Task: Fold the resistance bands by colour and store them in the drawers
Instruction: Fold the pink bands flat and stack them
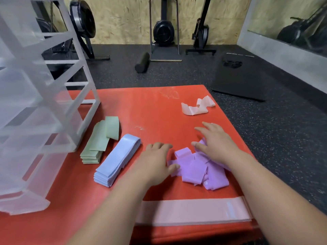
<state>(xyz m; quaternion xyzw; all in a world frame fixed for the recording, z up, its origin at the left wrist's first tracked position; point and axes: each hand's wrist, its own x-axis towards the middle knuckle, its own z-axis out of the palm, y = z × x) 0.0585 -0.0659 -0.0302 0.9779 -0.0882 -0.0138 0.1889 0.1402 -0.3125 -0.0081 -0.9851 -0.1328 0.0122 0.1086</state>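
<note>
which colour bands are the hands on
The purple bands, a loose heap: the right hand rests on it, the left hand touches its edge. The green stack and blue stack lie folded aside.

Green bands (99, 140) and blue bands (116, 160) lie folded in neat stacks beside the translucent drawers (35, 103) on a red mat (159, 112). Purple bands (196, 168) sit in a loose, crumpled heap to their right. Pink bands (191, 212) lie flat at the near edge, and one pale band (196, 106) lies twisted farther back.
</note>
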